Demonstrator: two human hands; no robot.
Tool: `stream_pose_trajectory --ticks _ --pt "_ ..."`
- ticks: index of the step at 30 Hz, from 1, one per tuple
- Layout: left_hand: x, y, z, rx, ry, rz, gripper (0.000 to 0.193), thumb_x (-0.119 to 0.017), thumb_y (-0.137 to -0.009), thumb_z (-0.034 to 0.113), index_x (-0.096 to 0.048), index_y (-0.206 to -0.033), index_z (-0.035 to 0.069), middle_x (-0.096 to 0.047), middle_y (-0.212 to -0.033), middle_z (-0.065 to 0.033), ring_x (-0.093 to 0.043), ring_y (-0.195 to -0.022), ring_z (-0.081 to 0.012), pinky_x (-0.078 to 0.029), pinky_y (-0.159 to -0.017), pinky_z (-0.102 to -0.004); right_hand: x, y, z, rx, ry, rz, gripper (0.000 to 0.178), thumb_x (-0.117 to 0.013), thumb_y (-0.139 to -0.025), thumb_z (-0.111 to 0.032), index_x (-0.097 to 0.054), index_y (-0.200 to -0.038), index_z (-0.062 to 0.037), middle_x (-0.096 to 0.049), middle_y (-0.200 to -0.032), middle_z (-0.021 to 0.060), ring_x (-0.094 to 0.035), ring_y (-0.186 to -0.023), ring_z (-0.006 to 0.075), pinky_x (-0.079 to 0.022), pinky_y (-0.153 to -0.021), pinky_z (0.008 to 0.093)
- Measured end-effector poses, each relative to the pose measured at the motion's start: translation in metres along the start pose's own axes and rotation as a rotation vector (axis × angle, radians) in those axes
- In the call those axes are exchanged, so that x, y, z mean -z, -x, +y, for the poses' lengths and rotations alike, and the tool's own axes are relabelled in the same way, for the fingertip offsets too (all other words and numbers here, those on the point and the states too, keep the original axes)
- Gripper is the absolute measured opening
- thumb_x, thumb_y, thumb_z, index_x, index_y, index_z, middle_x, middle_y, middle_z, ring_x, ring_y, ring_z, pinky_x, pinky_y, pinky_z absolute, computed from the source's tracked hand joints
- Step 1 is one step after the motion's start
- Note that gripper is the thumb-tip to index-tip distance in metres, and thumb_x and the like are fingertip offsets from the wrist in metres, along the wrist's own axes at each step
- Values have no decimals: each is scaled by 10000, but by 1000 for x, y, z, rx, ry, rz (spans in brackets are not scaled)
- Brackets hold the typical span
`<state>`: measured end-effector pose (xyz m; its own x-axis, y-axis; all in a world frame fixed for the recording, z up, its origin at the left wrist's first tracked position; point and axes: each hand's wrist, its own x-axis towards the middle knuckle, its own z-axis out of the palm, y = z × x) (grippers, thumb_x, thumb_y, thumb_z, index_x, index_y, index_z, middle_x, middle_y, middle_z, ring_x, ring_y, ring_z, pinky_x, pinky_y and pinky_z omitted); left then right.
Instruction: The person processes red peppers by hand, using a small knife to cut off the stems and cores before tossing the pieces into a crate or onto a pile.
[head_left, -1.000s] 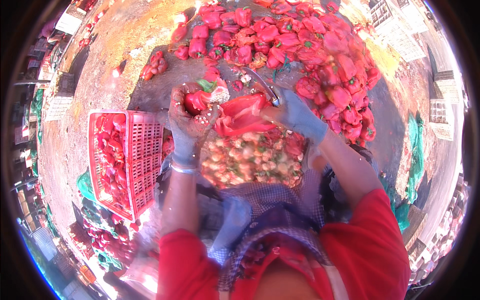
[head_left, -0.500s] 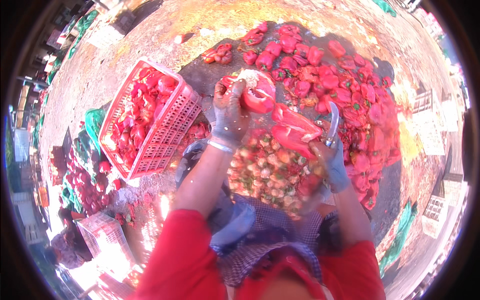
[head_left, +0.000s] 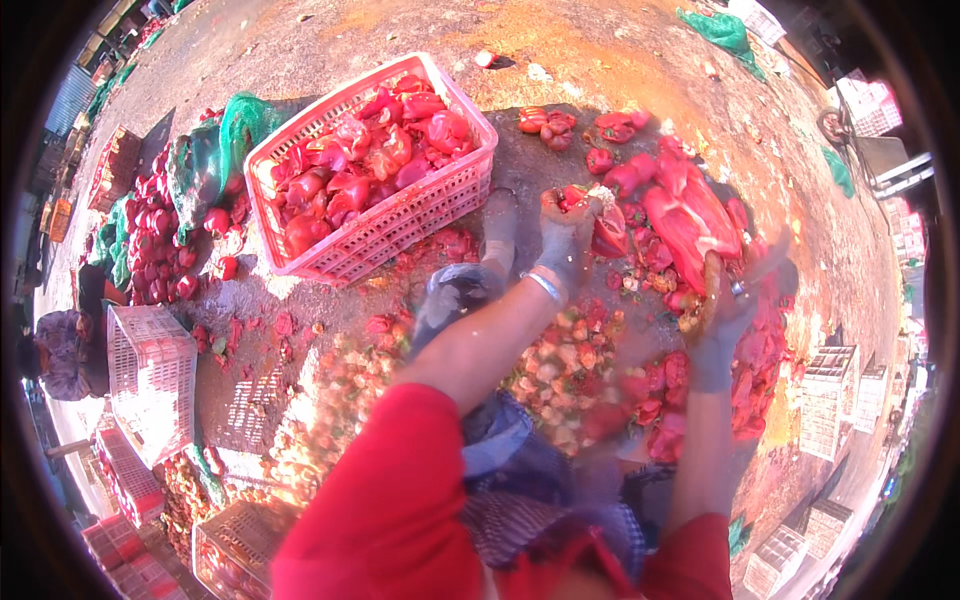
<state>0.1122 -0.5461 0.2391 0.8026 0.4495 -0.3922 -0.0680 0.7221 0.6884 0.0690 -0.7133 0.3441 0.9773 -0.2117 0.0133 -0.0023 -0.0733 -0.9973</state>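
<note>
My left hand [head_left: 567,235], in a worn grey glove with dark fingertips, is closed round a cut red bell pepper [head_left: 610,236] with pale seeds showing. To its right, my gloved right hand [head_left: 722,312] grips a large opened piece of red pepper [head_left: 688,212], its inner side exposed. The same hand also has a knife [head_left: 766,262], whose blade is smeared by motion. Below and between my hands lies a heap of cut-off pepper cores [head_left: 565,375] with pale seeds. Whole red peppers [head_left: 755,370] are piled beyond and under my right hand.
A pink plastic crate [head_left: 385,215] full of cut red peppers stands at my left. Farther left are a green net [head_left: 245,135], more peppers [head_left: 160,250], a white crate [head_left: 150,385] and a crouching person [head_left: 65,350]. White crates [head_left: 828,400] stand at the right.
The view has swung to the right, so the crate sits nearer the middle. The two pepper parts in my hands, close together before, are farther apart. The knife has turned and blurred.
</note>
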Motion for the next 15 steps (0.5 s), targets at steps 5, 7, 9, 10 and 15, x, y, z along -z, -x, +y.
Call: stream_pose_trajectory --ticks 5,7,9,10,15 --pt "25 -17 -9 -723 -468 -547 267 -598 -897 70 -470 -1131 70 -562 -1002 -64 -602 -958 -202 -540 -825 -353 -46 -15 -57 354 -32 -295 326 -614 -910 -132 -527 -1161 56 -637 -1064 168 -636 -927 195 -526 -756 301" --pt "-1 11 25 133 196 -709 234 -561 -933 83 -516 -1158 38 -573 -1062 -83 -571 -1063 -215 -515 -896 -358 -33 -22 -71 274 411 -242 305 -625 -900 -143 -573 -1116 65 -660 -1097 196 -661 -970 225 -536 -806 317" --pt "-4 19 19 -208 -52 -783 408 -655 -853 59 -485 -1221 8 -580 -1116 -123 -588 -1051 -264 -492 -922 -386 -11 -31 -62 357 741 -238 407 -684 -846 -185 -556 -1159 41 -657 -1087 187 -661 -956 240 -529 -809 341" --pt "-7 24 12 -508 -319 -882 457 -681 -825 51 -478 -1232 4 -580 -1129 -134 -590 -1051 -279 -488 -926 -390 9 -35 -33 490 766 -259 496 -718 -814 -219 -532 -1206 22 -645 -1097 181 -651 -965 235 -517 -824 355" --pt "15 14 -27 -1029 -848 -1073 596 -727 -788 66 -443 -1309 5 -584 -1205 -166 -579 -1093 -309 -461 -960 -402 36 -13 30 598 942 -367 696 -716 -785 -328 -428 -1372 -91 -590 -1211 215 -610 -1063 362 -498 -905 421"
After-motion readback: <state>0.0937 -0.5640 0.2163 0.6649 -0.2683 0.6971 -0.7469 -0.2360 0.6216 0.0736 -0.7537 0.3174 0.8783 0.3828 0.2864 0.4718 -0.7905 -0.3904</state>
